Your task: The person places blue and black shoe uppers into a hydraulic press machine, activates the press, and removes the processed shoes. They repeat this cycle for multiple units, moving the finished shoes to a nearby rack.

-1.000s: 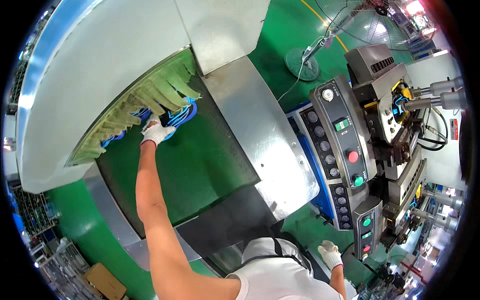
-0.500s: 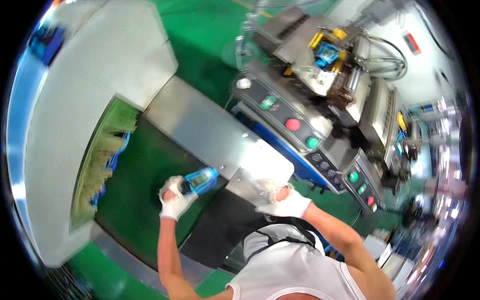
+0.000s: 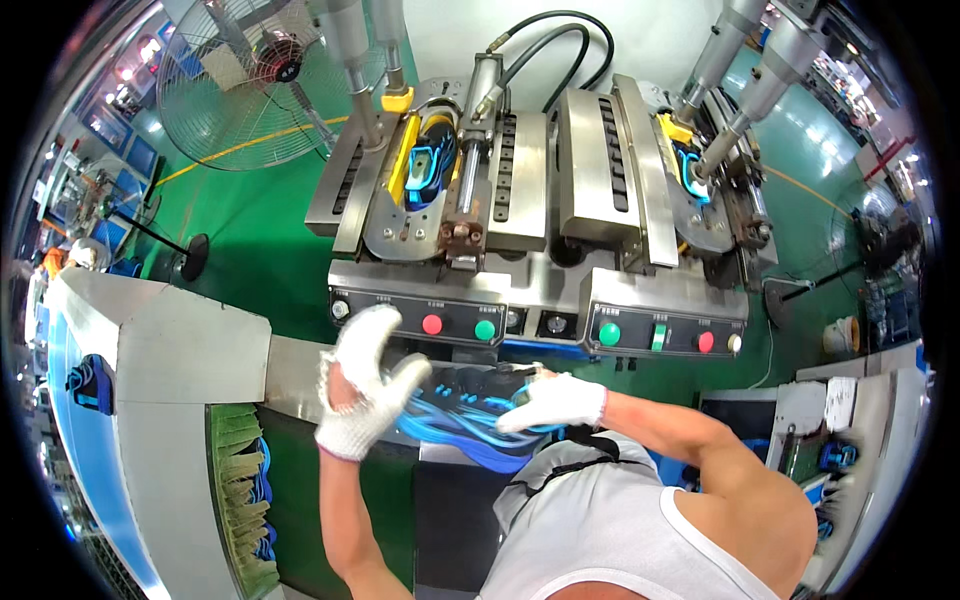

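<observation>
A blue and black sneaker (image 3: 470, 415) sits between both gloved hands, in front of the press machine's control panel (image 3: 535, 325). The right hand (image 3: 550, 402) clamps its grip on it; the left hand (image 3: 368, 385) is spread apart, touching it.

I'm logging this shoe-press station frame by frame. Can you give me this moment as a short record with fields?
setting: factory floor, green, with a twin-station press machine
left hand: white knit glove, fingers spread, beside the blue and black shoe
right hand: white knit glove, resting on the shoe
shoe position: in front of the control panel with its red and green buttons
machine left station: holds another blue shoe
other: standing fan behind left; conveyor tunnel on the left
</observation>
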### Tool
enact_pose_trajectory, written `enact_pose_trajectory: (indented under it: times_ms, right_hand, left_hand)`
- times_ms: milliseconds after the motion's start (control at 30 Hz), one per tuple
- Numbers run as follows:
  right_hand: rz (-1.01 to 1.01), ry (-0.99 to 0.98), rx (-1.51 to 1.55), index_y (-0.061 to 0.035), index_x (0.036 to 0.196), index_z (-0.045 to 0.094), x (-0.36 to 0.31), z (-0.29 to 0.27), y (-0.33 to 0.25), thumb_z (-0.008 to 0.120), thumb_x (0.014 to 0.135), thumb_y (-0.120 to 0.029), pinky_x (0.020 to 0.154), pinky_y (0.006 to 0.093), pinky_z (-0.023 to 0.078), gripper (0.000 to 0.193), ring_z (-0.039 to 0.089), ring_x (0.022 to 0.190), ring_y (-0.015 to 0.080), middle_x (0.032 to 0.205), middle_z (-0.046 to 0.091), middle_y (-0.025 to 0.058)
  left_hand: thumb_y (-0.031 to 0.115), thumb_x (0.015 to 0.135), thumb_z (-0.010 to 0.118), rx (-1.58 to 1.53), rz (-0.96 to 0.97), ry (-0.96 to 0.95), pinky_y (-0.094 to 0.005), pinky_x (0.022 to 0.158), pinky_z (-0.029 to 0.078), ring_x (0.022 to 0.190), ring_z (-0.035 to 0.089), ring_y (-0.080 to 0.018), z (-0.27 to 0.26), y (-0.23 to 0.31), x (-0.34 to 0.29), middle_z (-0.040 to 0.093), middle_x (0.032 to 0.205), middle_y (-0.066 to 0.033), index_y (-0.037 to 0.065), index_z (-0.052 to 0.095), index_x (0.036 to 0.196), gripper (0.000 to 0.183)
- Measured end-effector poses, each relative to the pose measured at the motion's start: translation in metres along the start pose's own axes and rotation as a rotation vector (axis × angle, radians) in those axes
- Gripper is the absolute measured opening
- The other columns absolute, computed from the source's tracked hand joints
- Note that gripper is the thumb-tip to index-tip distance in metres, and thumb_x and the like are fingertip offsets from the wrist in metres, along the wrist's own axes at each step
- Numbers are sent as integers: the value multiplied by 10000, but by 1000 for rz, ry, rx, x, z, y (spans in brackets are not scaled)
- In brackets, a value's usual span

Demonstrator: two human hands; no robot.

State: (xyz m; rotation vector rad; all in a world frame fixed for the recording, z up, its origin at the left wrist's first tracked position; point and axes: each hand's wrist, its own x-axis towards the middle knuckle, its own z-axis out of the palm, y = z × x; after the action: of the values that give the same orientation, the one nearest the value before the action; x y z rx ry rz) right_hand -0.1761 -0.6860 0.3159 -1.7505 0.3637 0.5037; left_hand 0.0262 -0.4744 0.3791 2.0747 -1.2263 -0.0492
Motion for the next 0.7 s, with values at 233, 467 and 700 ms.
enact_pose_trajectory:
  times_ms: [233, 467, 700]
  right_hand:
    - [43, 136, 1189, 63, 1315, 637, -74, -70, 70, 802, 839, 21, 775, 352, 621, 505, 733, 902, 213, 1109, 749, 127]
    - [-242, 365, 1372, 68, 1549, 410, -104, -96, 84, 709, 767, 85, 938, 394, 624, 838, 718, 1118, 284, 1370, 651, 214]
    - [-131, 540, 1269, 48, 1173, 578, -89, -92, 71, 657, 805, 23, 768, 329, 597, 377, 684, 815, 181, 980, 674, 96]
  left_hand:
    - [322, 907, 766, 235, -133, 107, -436, 1090, 484, 1270, 614, -397, 72, -106, 203, 629, 1382, -211, 26, 583, 1409, 612]
    - [477, 775, 839, 385, -477, 28, -500, 1137, 428, 1357, 559, -393, 169, -179, 318, 563, 1467, -218, 76, 414, 1549, 970]
    - [515, 762, 816, 389, -570, -143, -496, 1062, 506, 1262, 632, -428, 116, -166, 359, 649, 1363, -271, -17, 549, 1383, 860]
